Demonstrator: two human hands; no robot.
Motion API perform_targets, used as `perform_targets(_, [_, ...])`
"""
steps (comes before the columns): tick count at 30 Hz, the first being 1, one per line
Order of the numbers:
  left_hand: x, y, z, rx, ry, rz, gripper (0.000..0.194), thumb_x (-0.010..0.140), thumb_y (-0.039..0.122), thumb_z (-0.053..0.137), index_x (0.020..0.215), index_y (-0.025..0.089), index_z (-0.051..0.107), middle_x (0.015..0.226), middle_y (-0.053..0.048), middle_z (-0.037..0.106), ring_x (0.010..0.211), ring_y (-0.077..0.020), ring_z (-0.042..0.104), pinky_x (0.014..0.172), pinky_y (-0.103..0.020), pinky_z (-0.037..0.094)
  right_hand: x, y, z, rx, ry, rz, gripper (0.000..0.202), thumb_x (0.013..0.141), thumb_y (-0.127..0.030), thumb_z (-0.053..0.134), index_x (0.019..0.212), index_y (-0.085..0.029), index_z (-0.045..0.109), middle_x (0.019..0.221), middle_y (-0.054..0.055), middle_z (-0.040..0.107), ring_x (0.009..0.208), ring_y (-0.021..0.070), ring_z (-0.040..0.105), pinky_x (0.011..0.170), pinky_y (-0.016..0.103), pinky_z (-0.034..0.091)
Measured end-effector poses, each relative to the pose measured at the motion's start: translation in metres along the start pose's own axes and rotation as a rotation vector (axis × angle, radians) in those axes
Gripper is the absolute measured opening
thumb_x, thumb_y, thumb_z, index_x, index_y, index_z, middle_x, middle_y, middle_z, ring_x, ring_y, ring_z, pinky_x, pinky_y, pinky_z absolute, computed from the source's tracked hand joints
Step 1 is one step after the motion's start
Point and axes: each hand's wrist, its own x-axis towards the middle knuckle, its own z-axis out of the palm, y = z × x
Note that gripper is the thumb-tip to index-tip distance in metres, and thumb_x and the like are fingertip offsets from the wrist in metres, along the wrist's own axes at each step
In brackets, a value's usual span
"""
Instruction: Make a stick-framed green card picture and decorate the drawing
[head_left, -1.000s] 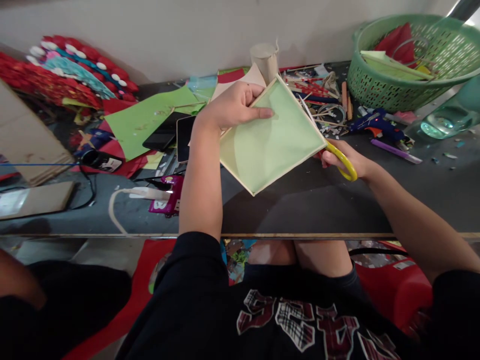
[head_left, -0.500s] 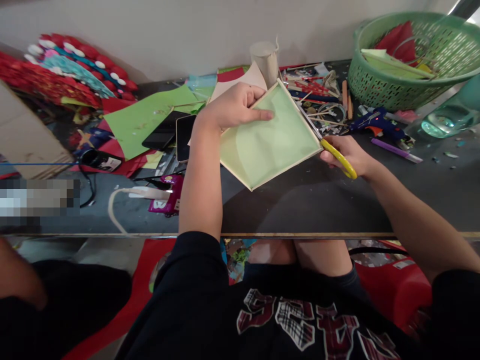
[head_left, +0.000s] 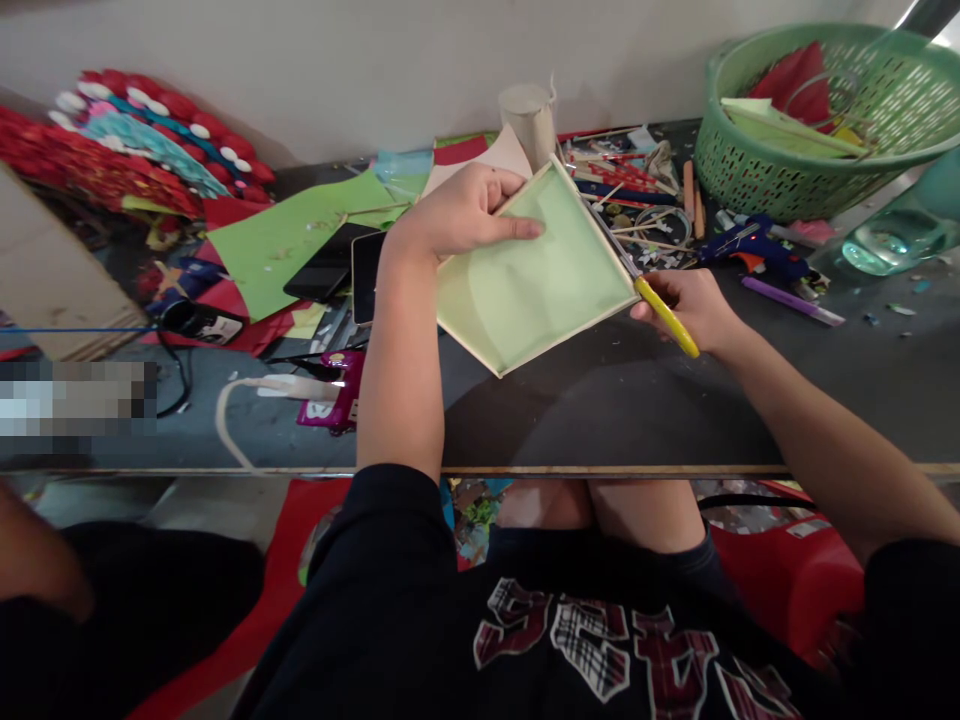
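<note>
My left hand (head_left: 480, 210) is closed on the upper left edge of a square panel (head_left: 551, 290), its thumb lying on the face. The panel is pale green paper edged with thin light sticks, held tilted above the dark table. In my right hand (head_left: 679, 305) is a pair of scissors (head_left: 667, 315) with yellow handles. Their metal blades run along the panel's right edge, close against the stick; whether the blades are parted I cannot tell.
A green plastic basket (head_left: 787, 180) stands at the back right, near a blue glue gun (head_left: 750, 245) and a purple stick (head_left: 793, 302). Sticks and scraps litter the back by a pale cylinder (head_left: 529, 125). Green paper (head_left: 262, 255) and two phones (head_left: 326, 265) lie left.
The scissors and my right hand have shifted slightly left. The panel has moved a little left with my left hand, which keeps its grip.
</note>
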Motion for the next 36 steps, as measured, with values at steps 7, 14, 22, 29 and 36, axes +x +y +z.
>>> perform_targets(7, [-0.001, -0.001, -0.002, -0.038, -0.013, 0.007, 0.072, 0.059, 0.070, 0.096, 0.103, 0.017, 0.076, 0.109, -0.007, 0.083, 0.088, -0.0230, 0.072, 0.081, -0.039, 0.066, 0.000, 0.005, 0.004, -0.029, 0.065, -0.007, 0.075, 0.072, -0.096, 0.062, 0.069, -0.021, 0.059, 0.058, -0.001, 0.044, 0.060, 0.0154, 0.048, 0.056, 0.031, 0.032])
perform_targets(14, [-0.001, 0.002, 0.001, -0.047, -0.084, 0.022, 0.075, 0.064, 0.070, 0.095, 0.108, 0.013, 0.074, 0.111, -0.011, 0.082, 0.096, -0.0278, 0.075, 0.090, -0.045, 0.067, -0.002, -0.002, 0.003, 0.005, 0.027, -0.016, 0.073, 0.072, -0.095, 0.062, 0.068, -0.022, 0.054, 0.057, -0.001, 0.043, 0.057, 0.0140, 0.044, 0.055, 0.030, 0.029])
perform_targets(22, [0.005, 0.001, 0.011, 0.053, -0.179, -0.047, 0.049, 0.083, 0.051, 0.082, 0.119, 0.019, 0.070, 0.111, 0.001, 0.077, 0.124, -0.0361, 0.072, 0.103, -0.048, 0.060, -0.002, -0.004, 0.002, 0.007, 0.021, -0.045, 0.075, 0.074, -0.097, 0.057, 0.067, -0.022, 0.051, 0.057, 0.000, 0.047, 0.057, 0.0139, 0.047, 0.054, 0.029, 0.031])
perform_targets(29, [0.004, -0.004, 0.008, 0.047, -0.149, -0.054, 0.050, 0.085, 0.041, 0.082, 0.129, 0.021, 0.068, 0.112, -0.001, 0.077, 0.129, -0.0381, 0.068, 0.106, -0.051, 0.059, 0.000, 0.001, 0.006, -0.019, 0.050, -0.013, 0.078, 0.075, -0.099, 0.052, 0.067, -0.022, 0.054, 0.057, 0.001, 0.047, 0.058, 0.0150, 0.049, 0.054, 0.030, 0.034])
perform_targets(36, [0.006, -0.007, 0.008, 0.011, -0.156, -0.043, 0.055, 0.082, 0.044, 0.086, 0.130, 0.022, 0.069, 0.111, -0.001, 0.078, 0.125, -0.0364, 0.071, 0.101, -0.045, 0.064, -0.002, 0.000, 0.004, 0.040, 0.065, 0.007, 0.074, 0.070, -0.096, 0.065, 0.066, -0.022, 0.057, 0.056, 0.001, 0.050, 0.059, 0.0167, 0.055, 0.051, 0.029, 0.038])
